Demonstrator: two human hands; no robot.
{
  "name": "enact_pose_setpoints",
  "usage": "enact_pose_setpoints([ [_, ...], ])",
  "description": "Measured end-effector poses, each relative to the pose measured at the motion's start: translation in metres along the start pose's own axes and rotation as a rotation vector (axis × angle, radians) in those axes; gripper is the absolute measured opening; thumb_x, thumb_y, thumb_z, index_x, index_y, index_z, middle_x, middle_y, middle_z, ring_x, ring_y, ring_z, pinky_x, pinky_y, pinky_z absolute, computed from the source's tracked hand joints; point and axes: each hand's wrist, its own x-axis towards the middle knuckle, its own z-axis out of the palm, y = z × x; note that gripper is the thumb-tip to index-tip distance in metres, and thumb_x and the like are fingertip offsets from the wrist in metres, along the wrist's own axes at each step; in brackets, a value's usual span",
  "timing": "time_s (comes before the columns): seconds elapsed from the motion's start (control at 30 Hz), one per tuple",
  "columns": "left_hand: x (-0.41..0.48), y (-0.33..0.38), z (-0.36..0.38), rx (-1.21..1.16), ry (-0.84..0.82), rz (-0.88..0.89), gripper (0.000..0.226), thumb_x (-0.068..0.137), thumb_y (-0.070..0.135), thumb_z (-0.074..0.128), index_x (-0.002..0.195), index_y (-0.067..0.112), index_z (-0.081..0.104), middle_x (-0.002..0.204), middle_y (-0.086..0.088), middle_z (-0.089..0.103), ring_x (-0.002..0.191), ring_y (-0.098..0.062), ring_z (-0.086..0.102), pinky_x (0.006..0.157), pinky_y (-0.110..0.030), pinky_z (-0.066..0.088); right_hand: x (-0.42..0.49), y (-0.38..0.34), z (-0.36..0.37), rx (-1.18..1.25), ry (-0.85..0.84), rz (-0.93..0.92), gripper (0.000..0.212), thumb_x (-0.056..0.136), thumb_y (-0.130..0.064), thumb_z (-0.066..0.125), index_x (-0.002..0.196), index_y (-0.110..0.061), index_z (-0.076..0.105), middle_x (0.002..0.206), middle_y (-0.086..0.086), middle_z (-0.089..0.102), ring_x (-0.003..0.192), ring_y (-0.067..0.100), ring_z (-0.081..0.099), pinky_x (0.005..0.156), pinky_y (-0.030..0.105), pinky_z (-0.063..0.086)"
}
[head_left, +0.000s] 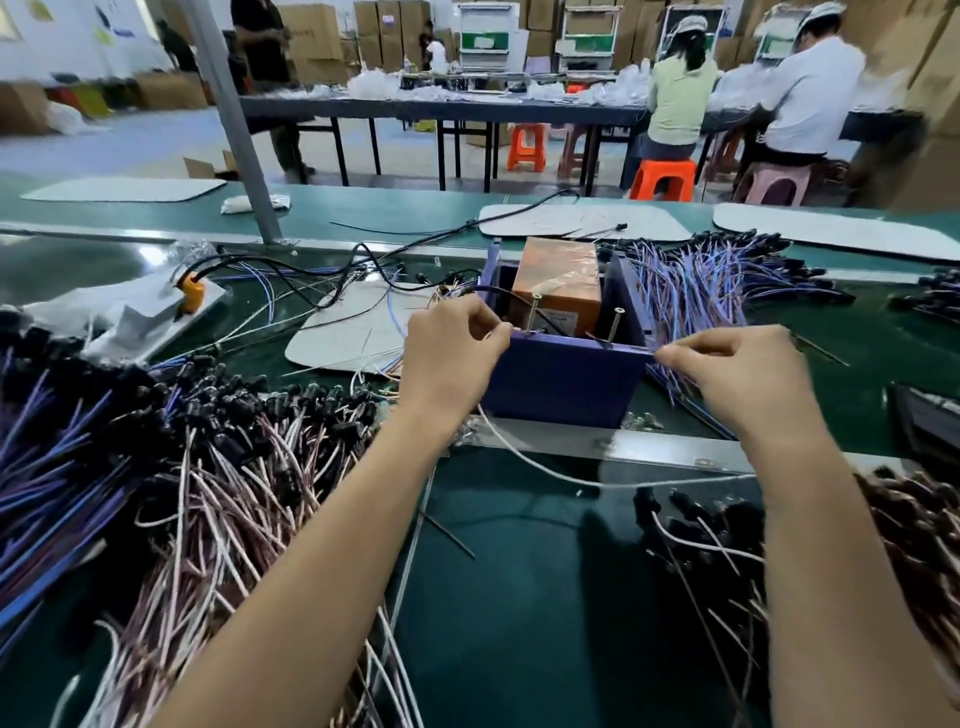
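Both hands work at mid-frame: my left hand (452, 353) and right hand (737, 374) each pinch the white wire (545, 465) near one end, and its slack loops below them over the green belt (519, 597). I judge it light, limp and slightly springy (thin enough to slip), so best gripped near the ends. The purple box (561, 379) sits just beyond, with two upright screws (535, 312) at its front rim. At lower left, bundled wires (208, 467) crowd in, and purple leads (701, 291) fan out at upper right. Either could snag the loop.
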Motion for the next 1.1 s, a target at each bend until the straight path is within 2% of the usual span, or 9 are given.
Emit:
enact_pose_setpoints([
  [0.17,-0.001,-0.001,0.004,-0.044,0.034,0.024,0.010,0.085,0.019,0.068,0.076,0.014,0.069,0.065,0.005,0.063,0.061,-0.014,0.061,0.068,-0.029,0.051,0.005,-0.002,-0.001,0.085,0.042,-0.002,0.021,0.079,-0.026,0.075,0.060,-0.031,0.065,0.060,-0.013,0.061,0.056,-0.002,0.049,0.055,0.018,0.036],
  [0.27,-0.004,0.001,0.007,-0.052,0.027,0.039,0.010,0.086,0.018,0.066,0.077,0.013,0.068,0.065,0.003,0.065,0.058,-0.018,0.063,0.067,-0.034,0.053,0.004,0.000,-0.003,0.127,0.052,-0.004,0.021,0.078,-0.029,0.076,0.061,-0.032,0.065,0.066,-0.015,0.062,0.065,-0.004,0.052,0.059,0.015,0.035],
  [0.33,-0.005,0.001,0.007,-0.050,0.033,0.043,0.010,0.087,0.015,0.064,0.079,0.013,0.069,0.064,0.003,0.063,0.059,-0.020,0.064,0.066,-0.036,0.054,0.004,-0.001,0.000,0.154,0.043,-0.015,0.022,0.079,-0.028,0.075,0.060,-0.032,0.065,0.065,-0.013,0.062,0.062,-0.003,0.050,0.057,0.013,0.036],
  [0.47,-0.008,0.003,0.009,-0.114,0.049,0.039,0.013,0.086,0.010,0.062,0.087,0.006,0.075,0.077,-0.007,0.069,0.065,-0.028,0.067,0.069,-0.040,0.057,0.004,-0.005,0.010,0.212,-0.023,-0.005,0.016,0.082,-0.024,0.071,0.067,-0.023,0.070,0.044,-0.014,0.051,0.044,0.002,0.039,0.053,0.024,0.035],
  [0.53,-0.009,0.004,0.010,-0.122,0.051,0.035,0.017,0.087,0.009,0.061,0.094,0.005,0.076,0.090,-0.012,0.070,0.070,-0.031,0.067,0.072,-0.042,0.057,0.004,-0.005,0.012,0.235,-0.040,0.006,0.017,0.083,-0.023,0.071,0.066,-0.023,0.071,0.041,-0.014,0.048,0.045,0.006,0.038,0.054,0.027,0.035],
  [0.6,-0.009,0.004,0.011,-0.121,0.053,0.034,0.018,0.088,0.009,0.061,0.098,0.006,0.075,0.093,-0.012,0.069,0.072,-0.032,0.067,0.073,-0.042,0.057,0.003,-0.004,0.012,0.244,-0.048,0.012,0.018,0.082,-0.023,0.071,0.064,-0.024,0.070,0.042,-0.014,0.047,0.049,0.010,0.037,0.056,0.028,0.034],
  [0.73,-0.010,0.004,0.010,-0.146,0.035,0.028,0.005,0.088,0.009,0.062,0.085,0.013,0.065,0.074,-0.003,0.067,0.067,-0.026,0.066,0.068,-0.041,0.057,0.003,-0.003,0.011,0.285,-0.061,0.033,0.022,0.083,-0.020,0.071,0.061,-0.024,0.070,0.039,-0.015,0.046,0.049,0.010,0.037,0.056,0.029,0.034],
  [0.9,-0.010,0.004,0.011,-0.123,-0.014,0.007,0.010,0.087,0.011,0.065,0.078,0.014,0.062,0.066,-0.001,0.065,0.065,-0.025,0.066,0.066,-0.040,0.057,0.005,-0.001,0.012,0.322,-0.064,0.047,0.023,0.083,-0.018,0.071,0.061,-0.023,0.069,0.039,-0.016,0.044,0.046,0.008,0.037,0.056,0.028,0.033],
  [1.1,-0.012,0.006,0.008,-0.206,-0.047,-0.067,0.008,0.086,0.007,0.063,0.078,0.008,0.062,0.054,0.003,0.062,0.040,-0.007,0.059,0.044,-0.016,0.047,0.007,0.002,0.013,0.344,-0.093,0.047,0.018,0.085,-0.017,0.069,0.067,-0.019,0.070,0.038,-0.016,0.044,0.035,0.001,0.033,0.052,0.027,0.031],
])
